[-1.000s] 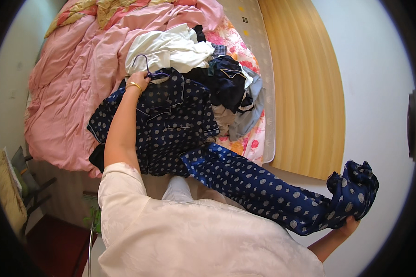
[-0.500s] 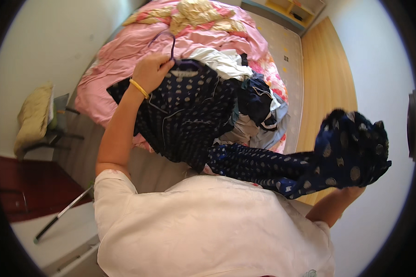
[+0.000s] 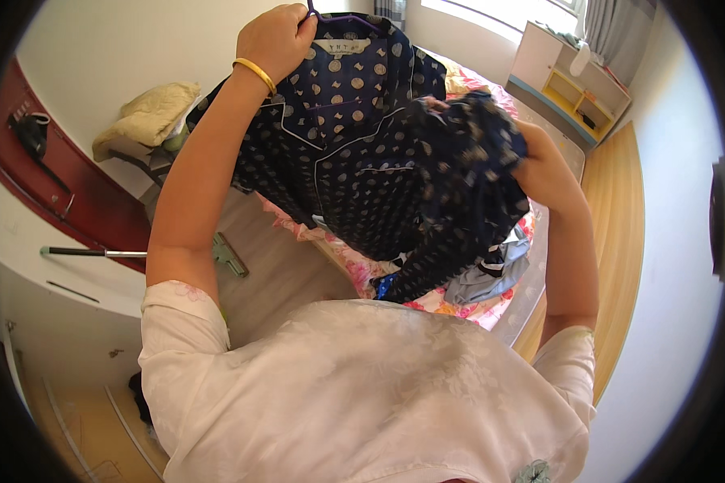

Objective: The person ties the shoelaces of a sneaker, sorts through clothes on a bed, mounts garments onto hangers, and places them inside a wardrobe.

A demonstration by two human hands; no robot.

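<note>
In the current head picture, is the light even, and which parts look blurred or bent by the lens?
In the head view, light is uneven: the window looks washed out; the bunched patterned cloth at the right hand looks smeared, the shirt's collar clearer; the wooden panel's edge bows outward, and darkness rings the image.

Both arms (image 3: 192, 181) reach forward, the left grip (image 3: 277, 40) curled tight, higher than the right grip (image 3: 541, 167).

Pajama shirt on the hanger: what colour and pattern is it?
The shirt is dark navy with pale round motifs, trimmed in white; the head view shows it best.
</note>
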